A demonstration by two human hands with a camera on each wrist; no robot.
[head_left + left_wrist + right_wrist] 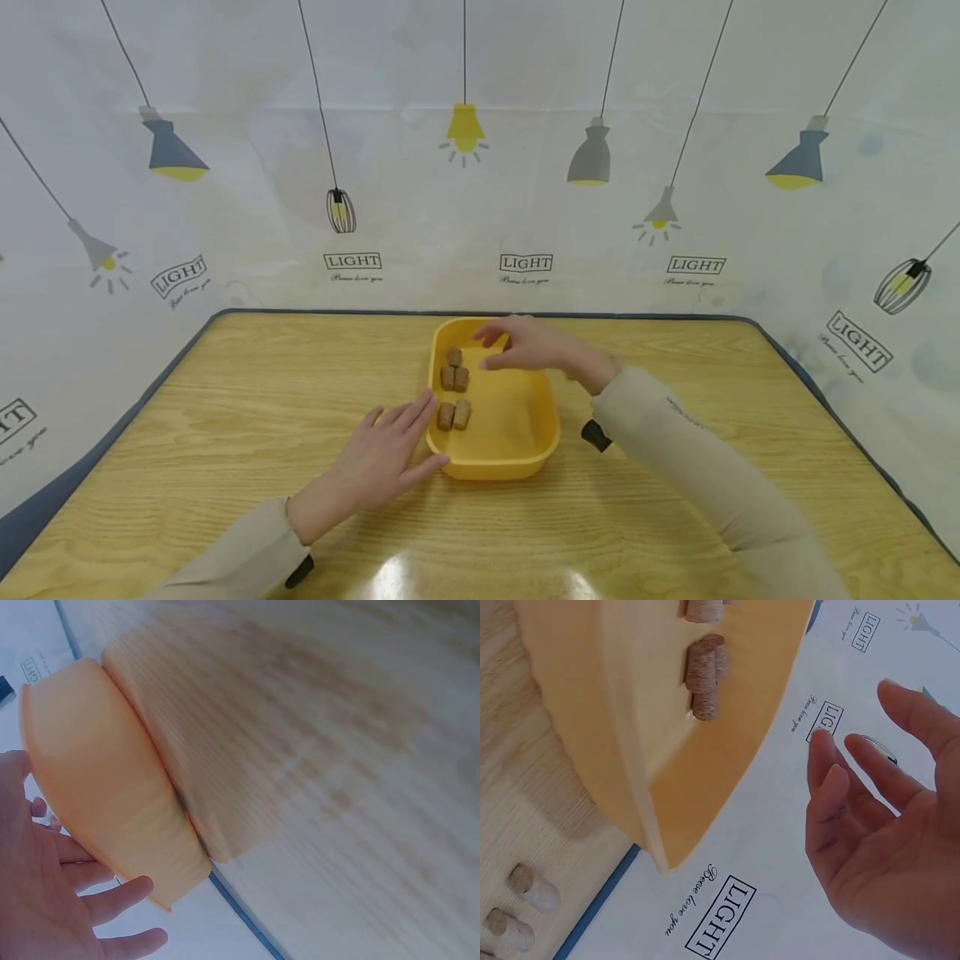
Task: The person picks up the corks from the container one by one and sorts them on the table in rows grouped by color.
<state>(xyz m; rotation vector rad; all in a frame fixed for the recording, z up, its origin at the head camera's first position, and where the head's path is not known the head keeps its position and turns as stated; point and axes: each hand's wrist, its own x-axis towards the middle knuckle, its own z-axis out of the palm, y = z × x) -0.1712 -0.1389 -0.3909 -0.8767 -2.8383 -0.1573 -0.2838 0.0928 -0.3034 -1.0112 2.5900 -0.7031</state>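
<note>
The wooden table (pixel 262 392) holds a tray (pixel 504 417) of corks (pixel 447 379). The left hand (pixel 381 454), spread, touches the tray; the right hand (pixel 534 343), loosely bent, hovers above.

A yellow rectangular plastic tray (pixel 497 470) sits on the wooden counter (pixel 300 358), near its back edge. Inside, along the tray's left wall, are five brown cork cylinders (pixel 462 414), three behind, two in front. Other cork cylinders (pixel 538 889) are on the counter, right of the tray. The left hand (pixel 382 454) is at the left rim, the right hand (pixel 528 343) above the back part.
</note>
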